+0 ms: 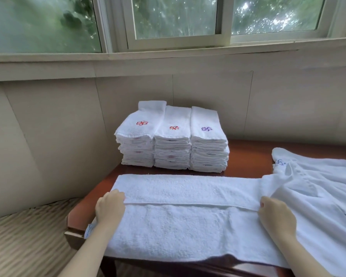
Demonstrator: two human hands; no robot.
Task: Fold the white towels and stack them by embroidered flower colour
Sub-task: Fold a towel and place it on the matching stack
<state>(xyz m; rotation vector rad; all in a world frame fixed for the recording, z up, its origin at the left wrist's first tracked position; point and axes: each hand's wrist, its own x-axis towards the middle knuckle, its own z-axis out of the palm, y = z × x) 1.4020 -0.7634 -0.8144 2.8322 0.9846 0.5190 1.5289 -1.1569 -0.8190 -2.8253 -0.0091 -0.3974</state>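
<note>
A white towel (184,220) lies spread lengthwise across the front of the wooden table (246,156), its far edge folded toward me to a hem line across the middle. My left hand (109,206) grips that folded edge at the towel's left end. My right hand (276,214) grips the same edge at the right end. Behind the towel stand three stacks of folded towels: the left stack (137,140) and the middle stack (173,140) show red flowers on top, and the right stack (208,142) shows a purple one.
A heap of unfolded white towels (316,182) covers the table's right side, one with a blue flower (280,162) showing. A beige wall and window sill (168,62) run behind. A woven seat (28,236) lies at the lower left, beside the table's left edge.
</note>
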